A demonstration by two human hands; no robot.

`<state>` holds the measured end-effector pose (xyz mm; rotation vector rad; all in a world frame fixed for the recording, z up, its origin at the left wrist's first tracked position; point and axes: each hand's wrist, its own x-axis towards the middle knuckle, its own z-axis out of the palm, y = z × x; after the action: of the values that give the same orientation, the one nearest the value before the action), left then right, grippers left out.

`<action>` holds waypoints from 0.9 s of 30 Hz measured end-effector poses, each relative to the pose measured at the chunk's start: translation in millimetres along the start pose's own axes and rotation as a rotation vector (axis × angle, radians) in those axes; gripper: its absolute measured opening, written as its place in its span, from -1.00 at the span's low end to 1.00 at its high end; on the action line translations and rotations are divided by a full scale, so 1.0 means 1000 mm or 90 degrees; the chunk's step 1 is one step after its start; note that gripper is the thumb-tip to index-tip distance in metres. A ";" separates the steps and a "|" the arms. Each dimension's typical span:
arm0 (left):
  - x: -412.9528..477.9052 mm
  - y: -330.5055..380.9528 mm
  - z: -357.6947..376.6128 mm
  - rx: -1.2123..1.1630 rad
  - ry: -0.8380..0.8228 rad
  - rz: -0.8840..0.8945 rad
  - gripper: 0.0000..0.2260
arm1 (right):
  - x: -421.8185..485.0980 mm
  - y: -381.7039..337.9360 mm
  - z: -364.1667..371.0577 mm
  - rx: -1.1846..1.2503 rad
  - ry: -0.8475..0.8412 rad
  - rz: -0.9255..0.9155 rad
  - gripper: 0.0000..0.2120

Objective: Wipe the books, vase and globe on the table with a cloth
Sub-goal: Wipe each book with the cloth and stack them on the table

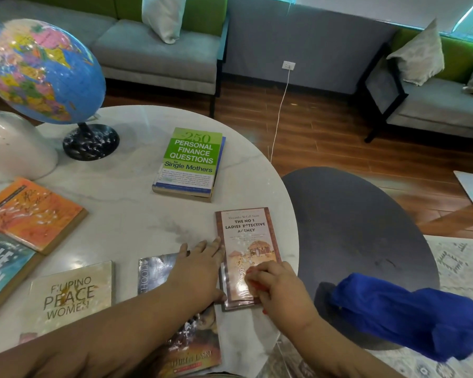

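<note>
A white round table (126,214) carries a globe (44,72) on a black base, a white vase (14,143) and several books. Lying flat at the table's right edge is the brown "No 1 Ladies' Detective Agency" book (246,230). My left hand (200,268) rests with straight fingers against its left edge. My right hand (279,287) grips its lower right corner, fingers curled onto the cover. The blue cloth (407,315) lies on a dark round table to the right, apart from both hands. My left arm partly covers a dark book (153,268).
A green finance book (191,159) lies mid-table. An orange book (30,214), a teal book (3,268) and "Filipino Peace Women" (71,296) lie at the left. The lower dark round table (352,227) adjoins on the right. Grey sofas stand beyond.
</note>
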<state>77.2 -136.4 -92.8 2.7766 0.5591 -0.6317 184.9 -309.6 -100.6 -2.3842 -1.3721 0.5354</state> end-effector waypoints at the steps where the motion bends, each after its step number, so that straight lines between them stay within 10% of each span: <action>1: 0.000 0.000 0.000 0.001 0.000 0.000 -0.08 | 0.000 -0.003 0.001 0.003 -0.033 -0.025 -0.69; 27: 0.000 -0.001 0.000 -0.022 0.003 0.007 -0.09 | 0.012 -0.004 0.010 -0.010 -0.051 -0.102 -0.68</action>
<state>76.5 -135.8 -93.0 2.7487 0.5492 -0.6070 183.1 -296.1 -109.0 -2.2610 -1.5908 0.5827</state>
